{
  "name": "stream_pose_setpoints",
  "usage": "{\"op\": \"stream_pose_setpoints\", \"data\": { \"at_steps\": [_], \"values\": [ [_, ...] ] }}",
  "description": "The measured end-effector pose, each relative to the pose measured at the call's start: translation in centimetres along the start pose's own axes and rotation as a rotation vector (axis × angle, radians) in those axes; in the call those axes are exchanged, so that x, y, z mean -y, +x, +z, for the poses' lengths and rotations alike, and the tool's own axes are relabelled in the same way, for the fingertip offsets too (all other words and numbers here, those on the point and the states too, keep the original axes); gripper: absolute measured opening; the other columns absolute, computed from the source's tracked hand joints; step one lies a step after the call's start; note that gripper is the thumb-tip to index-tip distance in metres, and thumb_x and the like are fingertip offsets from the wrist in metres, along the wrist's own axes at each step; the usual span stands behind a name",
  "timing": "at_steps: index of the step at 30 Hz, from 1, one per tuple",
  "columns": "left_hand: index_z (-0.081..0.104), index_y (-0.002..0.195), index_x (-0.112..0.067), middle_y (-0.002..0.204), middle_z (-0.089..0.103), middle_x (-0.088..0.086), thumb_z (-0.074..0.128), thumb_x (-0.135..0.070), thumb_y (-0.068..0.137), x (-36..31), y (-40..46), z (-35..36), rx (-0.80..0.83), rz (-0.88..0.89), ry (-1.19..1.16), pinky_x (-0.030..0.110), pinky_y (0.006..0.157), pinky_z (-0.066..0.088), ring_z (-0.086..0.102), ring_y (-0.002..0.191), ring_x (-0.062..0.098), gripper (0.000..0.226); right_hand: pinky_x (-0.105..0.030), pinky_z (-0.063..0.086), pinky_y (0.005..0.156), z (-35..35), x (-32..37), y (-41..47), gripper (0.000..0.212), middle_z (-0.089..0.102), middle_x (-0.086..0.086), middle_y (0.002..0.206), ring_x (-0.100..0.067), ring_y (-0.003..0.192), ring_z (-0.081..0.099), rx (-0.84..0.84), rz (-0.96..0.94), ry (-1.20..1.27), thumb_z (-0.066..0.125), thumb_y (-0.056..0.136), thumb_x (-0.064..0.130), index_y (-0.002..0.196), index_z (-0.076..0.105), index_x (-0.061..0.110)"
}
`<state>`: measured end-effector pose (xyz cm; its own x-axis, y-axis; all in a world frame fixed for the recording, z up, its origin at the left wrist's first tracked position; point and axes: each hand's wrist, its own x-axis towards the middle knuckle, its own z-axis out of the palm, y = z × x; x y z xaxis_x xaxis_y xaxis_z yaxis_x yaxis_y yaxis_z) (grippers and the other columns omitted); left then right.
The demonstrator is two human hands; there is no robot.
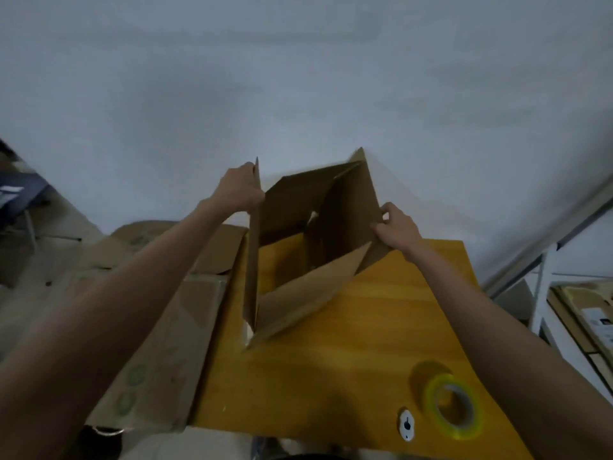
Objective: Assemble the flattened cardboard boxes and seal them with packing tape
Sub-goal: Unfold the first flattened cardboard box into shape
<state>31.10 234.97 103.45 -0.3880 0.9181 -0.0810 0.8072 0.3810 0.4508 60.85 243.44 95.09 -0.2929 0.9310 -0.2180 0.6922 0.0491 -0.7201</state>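
Midway through assembly, a person holds a half-opened cardboard box (315,234) upright over the far left part of a yellow wooden table (348,360), its lower corner resting near the table's left edge. The left hand (240,189) grips the top of the box's left panel, fingers curled over its edge, while the right hand (396,227) pinches the edge of the right panel, thumb on the near side. Between them the box stands open as a skewed tube, with the tabletop visible through its open bottom and the flaps not yet folded. A roll of clear packing tape (454,405) with a yellowish rim lies near the table's near right corner, well apart from the box, with a small white disc (407,424) just beside it. More flattened cardboard (172,327) lies stacked beyond the table's left edge. To do this step well, the hands should likely draw the two panels apart until the corners square up, then set the box down steadily so the bottom flaps can be folded flush before the tape is fetched
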Motion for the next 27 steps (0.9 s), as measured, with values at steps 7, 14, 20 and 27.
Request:
{"op": "stream_pose_setpoints", "data": {
  "at_steps": [7, 14, 20, 27],
  "values": [
    [0.052, 0.120, 0.005, 0.098, 0.058, 0.016, 0.059, -0.002, 0.086, 3.3, 1.5, 0.5, -0.095, 0.026, 0.005, 0.032, 0.068, 0.045, 0.059, 0.093, 0.031, 0.035, -0.028, 0.048, 0.055, -0.8, 2.2, -4.9, 0.050, 0.068, -0.005, 0.078, -0.022, 0.055, 0.067, -0.029, 0.009, -0.244, 0.054, 0.092, 0.021, 0.140, 0.041, 0.021],
    [0.042, 0.136, -0.008, 0.115, 0.059, 0.016, 0.061, -0.010, 0.088, 5.4, 3.1, 3.5, -0.093, 0.045, -0.026, 0.039, 0.075, 0.052, 0.060, 0.100, 0.033, 0.052, -0.028, 0.053, 0.053, 0.3, 3.7, -5.1, 0.028, 0.068, -0.008, 0.060, -0.019, 0.044, 0.065, 0.042, 0.101, -0.391, 0.052, 0.085, 0.019, 0.107, 0.058, 0.003],
    [0.020, 0.150, -0.020, 0.094, 0.059, 0.009, 0.067, -0.013, 0.087, 5.7, 1.3, 4.3, 0.131, 0.070, 0.017, 0.031, 0.056, 0.051, 0.062, 0.077, 0.025, 0.078, -0.033, 0.059, 0.057, 1.0, 6.0, -3.7, 0.028, 0.070, -0.008, 0.080, -0.021, 0.050, 0.068, 0.005, 0.142, -0.405, 0.053, 0.093, 0.021, 0.116, 0.042, 0.010],
    [0.033, 0.141, -0.009, 0.104, 0.052, 0.007, 0.062, -0.013, 0.092, 7.2, 1.7, 3.2, 0.058, 0.071, -0.023, 0.031, 0.067, 0.045, 0.054, 0.088, 0.023, 0.057, -0.032, 0.042, 0.059, -0.1, 4.5, -3.8, 0.040, 0.056, -0.011, 0.104, -0.026, 0.081, 0.055, -0.075, 0.154, -0.361, 0.054, 0.094, 0.016, 0.129, 0.038, 0.005]
  ]
}}
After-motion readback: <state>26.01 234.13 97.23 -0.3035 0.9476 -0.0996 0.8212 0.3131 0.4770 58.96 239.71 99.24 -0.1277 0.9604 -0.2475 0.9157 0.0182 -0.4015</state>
